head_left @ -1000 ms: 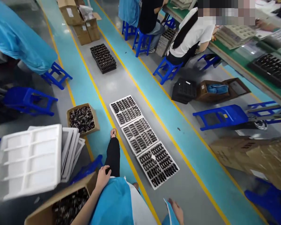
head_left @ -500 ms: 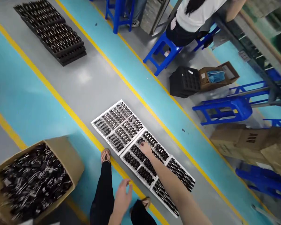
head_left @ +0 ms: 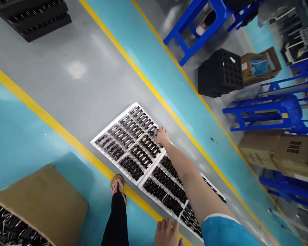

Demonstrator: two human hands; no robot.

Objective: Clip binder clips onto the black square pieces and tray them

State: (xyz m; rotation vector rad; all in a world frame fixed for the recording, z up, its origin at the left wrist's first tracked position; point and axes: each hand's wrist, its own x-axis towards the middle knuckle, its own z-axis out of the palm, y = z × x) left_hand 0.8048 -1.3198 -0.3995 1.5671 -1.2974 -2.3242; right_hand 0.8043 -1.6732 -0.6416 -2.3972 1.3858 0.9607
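So the parts (head_left: pixel 123 137) sit in rows in the far white tray (head_left: pixel 114 123) on the floor (head_left: pixel 105 82), and the step looks like fiddling with that layout; I'd guess the next move calls for a light fingertip touch that leaves the neighbours alone. Right hand (head_left: pixel 162 135) is down at the tray's right edge near the corner by the next tray (head_left: pixel 146 187), can't tell if it's gripping anything. Left hand (head_left: pixel 166 234) looks empty, fingers loosely spread, off that second tray's left edge.
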